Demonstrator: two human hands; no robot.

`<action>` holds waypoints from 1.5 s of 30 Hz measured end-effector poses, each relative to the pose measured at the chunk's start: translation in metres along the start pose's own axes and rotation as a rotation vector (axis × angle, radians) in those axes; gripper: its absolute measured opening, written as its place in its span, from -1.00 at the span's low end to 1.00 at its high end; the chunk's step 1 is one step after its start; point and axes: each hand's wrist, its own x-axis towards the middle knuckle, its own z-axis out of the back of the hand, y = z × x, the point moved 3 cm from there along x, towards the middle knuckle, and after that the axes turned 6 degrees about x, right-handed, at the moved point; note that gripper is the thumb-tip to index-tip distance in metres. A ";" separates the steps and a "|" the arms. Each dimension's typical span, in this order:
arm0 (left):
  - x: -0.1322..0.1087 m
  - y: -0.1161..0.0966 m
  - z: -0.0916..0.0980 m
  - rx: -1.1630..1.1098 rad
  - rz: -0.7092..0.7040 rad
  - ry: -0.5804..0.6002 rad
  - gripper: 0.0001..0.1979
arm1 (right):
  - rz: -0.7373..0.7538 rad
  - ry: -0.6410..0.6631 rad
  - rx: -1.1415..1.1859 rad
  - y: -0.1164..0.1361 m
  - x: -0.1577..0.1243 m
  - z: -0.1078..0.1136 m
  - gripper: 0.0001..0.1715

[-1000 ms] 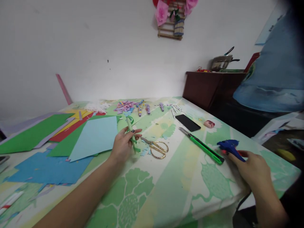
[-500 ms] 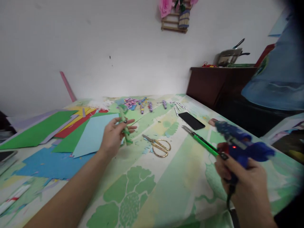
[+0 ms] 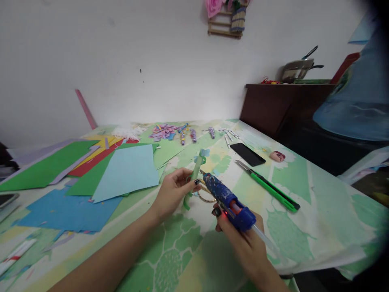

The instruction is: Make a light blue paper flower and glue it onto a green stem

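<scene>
My left hand (image 3: 174, 190) pinches a light green paper strip (image 3: 197, 166) with curled ends, held above the table. My right hand (image 3: 243, 239) grips a blue glue gun (image 3: 226, 198), whose red light is on and whose clear glue stick juts from the back. The nozzle points at the strip and is close to it; whether they touch I cannot tell. Gold-handled scissors (image 3: 206, 198) lie below, mostly hidden by the gun and my left fingers. To the right of the gun rests a green utility knife (image 3: 275, 188) with its blade out.
Coloured paper sheets (image 3: 126, 170) spread over the left of the table. A black phone (image 3: 247, 154) lies beyond the knife, near a small reddish object (image 3: 277, 156). Purple paper scraps (image 3: 164, 132) and several small rolled pieces (image 3: 193, 136) sit by the wall.
The glue gun has swung left from the table's right side to the green strip. My left hand has moved right and nearer with the strip, over the scissors.
</scene>
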 end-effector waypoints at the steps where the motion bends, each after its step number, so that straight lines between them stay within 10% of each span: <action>1: 0.000 0.000 -0.001 -0.003 -0.006 0.006 -0.81 | 0.004 0.005 -0.015 -0.001 -0.001 0.000 -0.77; 45: -0.003 -0.002 -0.003 0.082 -0.091 0.078 -0.83 | 0.103 -0.069 -0.234 0.008 0.000 -0.003 -0.71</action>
